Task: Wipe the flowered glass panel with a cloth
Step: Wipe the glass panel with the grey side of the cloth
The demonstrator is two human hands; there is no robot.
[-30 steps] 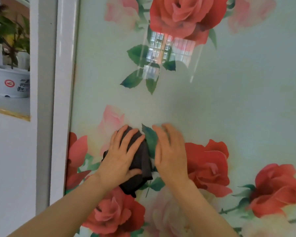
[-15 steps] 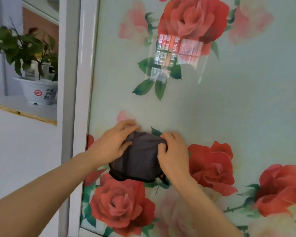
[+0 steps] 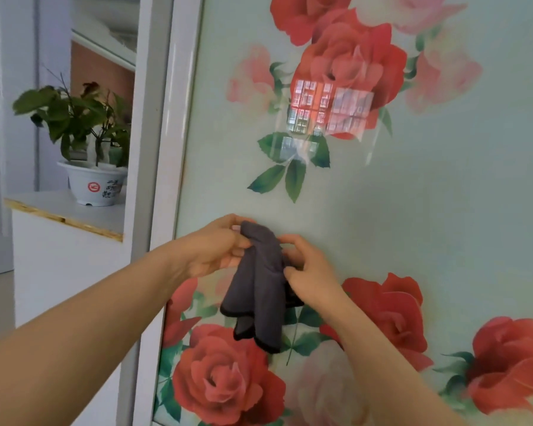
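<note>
The flowered glass panel (image 3: 428,210) fills the right of the view, pale green with red and pink roses and a window reflection near the top. A dark grey cloth (image 3: 259,290) hangs in front of it at mid height, folded and drooping downward. My left hand (image 3: 219,250) pinches the cloth's upper left edge. My right hand (image 3: 308,272) grips its right side, fingers curled round the fabric. Whether the cloth touches the glass I cannot tell.
A white frame (image 3: 163,179) borders the panel on the left. Beyond it a white ledge (image 3: 62,210) carries a potted plant (image 3: 86,142) in a white pot. A white wall stands under the ledge.
The cloth was pressed flat on the glass by my left hand a second ago. Both hands then gathered it, and now it hangs bunched between them, slightly higher.
</note>
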